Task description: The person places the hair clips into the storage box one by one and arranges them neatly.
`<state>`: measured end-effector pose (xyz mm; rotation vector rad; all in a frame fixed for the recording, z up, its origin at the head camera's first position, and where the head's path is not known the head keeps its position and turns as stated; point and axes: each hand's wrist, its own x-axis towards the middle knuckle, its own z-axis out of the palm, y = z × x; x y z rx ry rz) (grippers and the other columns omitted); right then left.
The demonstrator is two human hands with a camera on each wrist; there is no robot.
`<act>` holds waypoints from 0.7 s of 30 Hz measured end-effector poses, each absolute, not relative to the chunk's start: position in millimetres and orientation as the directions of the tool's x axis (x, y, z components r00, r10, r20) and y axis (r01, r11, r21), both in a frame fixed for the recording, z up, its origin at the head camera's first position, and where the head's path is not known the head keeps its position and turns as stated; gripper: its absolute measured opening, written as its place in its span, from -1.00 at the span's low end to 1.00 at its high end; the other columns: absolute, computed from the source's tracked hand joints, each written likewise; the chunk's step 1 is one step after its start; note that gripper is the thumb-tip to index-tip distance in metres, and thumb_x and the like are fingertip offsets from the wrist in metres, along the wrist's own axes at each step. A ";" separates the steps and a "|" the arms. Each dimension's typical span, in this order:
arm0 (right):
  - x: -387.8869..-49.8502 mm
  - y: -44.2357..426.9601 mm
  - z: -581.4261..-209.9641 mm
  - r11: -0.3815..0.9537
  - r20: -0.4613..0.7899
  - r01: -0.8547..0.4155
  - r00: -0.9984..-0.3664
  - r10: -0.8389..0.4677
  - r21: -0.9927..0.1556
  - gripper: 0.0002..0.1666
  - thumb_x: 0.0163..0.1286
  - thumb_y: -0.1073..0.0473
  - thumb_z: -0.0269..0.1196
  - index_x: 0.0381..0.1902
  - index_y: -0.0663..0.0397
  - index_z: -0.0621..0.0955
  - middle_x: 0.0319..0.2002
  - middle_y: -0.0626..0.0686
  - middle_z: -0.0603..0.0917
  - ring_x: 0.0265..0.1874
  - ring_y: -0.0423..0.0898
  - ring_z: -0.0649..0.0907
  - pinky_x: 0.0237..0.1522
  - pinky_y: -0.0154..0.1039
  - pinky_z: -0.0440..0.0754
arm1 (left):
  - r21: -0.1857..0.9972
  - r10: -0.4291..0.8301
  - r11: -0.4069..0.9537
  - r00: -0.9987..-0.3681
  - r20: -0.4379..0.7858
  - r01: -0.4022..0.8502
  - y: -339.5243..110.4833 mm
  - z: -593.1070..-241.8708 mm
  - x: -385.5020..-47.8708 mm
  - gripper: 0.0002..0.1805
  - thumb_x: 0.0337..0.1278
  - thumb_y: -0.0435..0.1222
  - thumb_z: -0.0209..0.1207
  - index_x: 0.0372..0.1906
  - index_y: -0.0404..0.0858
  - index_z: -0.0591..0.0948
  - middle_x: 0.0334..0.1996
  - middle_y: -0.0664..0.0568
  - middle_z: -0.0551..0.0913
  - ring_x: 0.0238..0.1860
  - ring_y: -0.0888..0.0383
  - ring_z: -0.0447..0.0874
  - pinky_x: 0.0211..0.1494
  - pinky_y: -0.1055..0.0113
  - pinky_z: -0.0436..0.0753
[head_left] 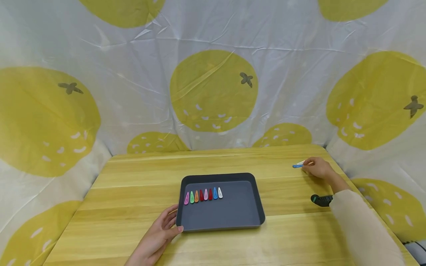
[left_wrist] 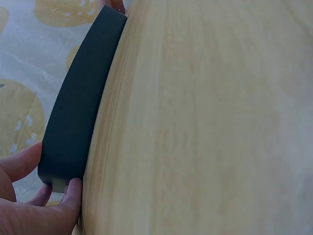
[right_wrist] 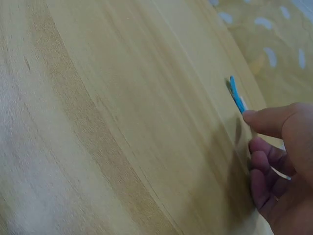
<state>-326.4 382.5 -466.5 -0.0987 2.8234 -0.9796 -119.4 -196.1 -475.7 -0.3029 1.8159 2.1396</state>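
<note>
A dark grey baking tray (head_left: pixel 226 222) lies on the wooden table, with several snap hair clips (head_left: pixel 196 196) in a row at its upper left, in pink, green, orange, red, blue and white. My left hand (head_left: pixel 159 233) holds the tray by its near left corner; the left wrist view shows fingers against the tray's dark outer wall (left_wrist: pixel 80 93). At the table's far right, my right hand (head_left: pixel 317 167) pinches a blue hair clip (head_left: pixel 297 166). Right beside that clip is a white one (head_left: pixel 301 162). The right wrist view shows the thumb on the blue clip's (right_wrist: pixel 235 93) near end.
A black perforated object with a green mark (head_left: pixel 321 200) is partly covered by the right sleeve (head_left: pixel 364 229). Behind the wooden table (head_left: pixel 133 192) and at both sides hangs a white cloth (head_left: pixel 139 85) printed with yellow fruit.
</note>
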 end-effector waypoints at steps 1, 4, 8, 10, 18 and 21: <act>-326.2 382.0 -466.9 0.792 -0.116 -0.017 -0.987 -0.111 -0.610 -0.51 0.56 0.06 0.23 0.15 0.44 0.55 0.06 0.50 0.61 -0.13 0.21 0.64 -0.19 -0.03 0.59 | 0.917 0.103 -0.142 -0.927 -0.361 -0.373 -196.1 -475.4 -119.4 -0.10 0.19 -0.63 0.27 0.59 -0.27 0.15 0.56 -0.32 0.09 0.53 -0.29 0.05 0.44 -0.11 0.33; -326.6 380.6 -468.4 0.810 -0.098 -0.029 -0.989 -0.107 -0.585 -0.54 0.55 0.07 0.23 0.11 0.43 0.56 0.01 0.49 0.63 -0.18 0.21 0.64 -0.23 -0.05 0.57 | 0.917 0.104 -0.142 -0.927 -0.362 -0.374 -196.4 -475.2 -119.5 -0.09 0.19 -0.63 0.27 0.59 -0.26 0.15 0.56 -0.32 0.09 0.53 -0.29 0.04 0.45 -0.11 0.32; -328.5 379.1 -470.3 0.822 -0.077 -0.041 -0.992 -0.103 -0.568 -0.60 0.54 0.10 0.24 0.05 0.40 0.57 -0.07 0.44 0.65 -0.25 0.16 0.62 -0.28 -0.10 0.52 | 0.916 0.108 -0.143 -0.926 -0.363 -0.376 -197.2 -475.7 -119.9 -0.09 0.20 -0.63 0.26 0.59 -0.26 0.14 0.57 -0.31 0.07 0.54 -0.29 0.03 0.43 -0.08 0.35; -329.8 378.5 -471.3 0.820 -0.075 -0.041 -0.992 -0.102 -0.570 -0.62 0.54 0.11 0.24 0.03 0.39 0.57 -0.09 0.42 0.65 -0.26 0.15 0.60 -0.30 -0.11 0.51 | 0.916 0.110 -0.142 -0.925 -0.363 -0.376 -197.4 -475.7 -120.0 -0.09 0.20 -0.63 0.26 0.60 -0.27 0.13 0.57 -0.32 0.06 0.54 -0.30 0.01 0.44 -0.08 0.35; -334.5 378.3 -472.4 0.820 -0.077 -0.062 -0.989 -0.128 -0.568 -0.69 0.53 0.16 0.24 -0.04 0.37 0.59 -0.07 0.45 0.64 -0.17 0.27 0.60 -0.23 -0.03 0.51 | 0.917 0.114 -0.144 -0.927 -0.357 -0.371 -197.2 -475.1 -119.2 -0.09 0.20 -0.65 0.24 0.60 -0.29 0.12 0.56 -0.35 0.05 0.54 -0.31 0.01 0.44 -0.10 0.34; -336.8 378.5 -471.5 0.824 -0.079 -0.078 -0.986 -0.147 -0.562 -0.76 0.53 0.20 0.23 -0.11 0.35 0.61 -0.06 0.44 0.64 -0.14 0.29 0.59 -0.19 0.01 0.51 | 0.918 0.119 -0.146 -0.928 -0.353 -0.369 -197.2 -475.6 -118.9 -0.09 0.21 -0.65 0.24 0.60 -0.30 0.12 0.56 -0.35 0.05 0.54 -0.31 0.01 0.42 -0.05 0.38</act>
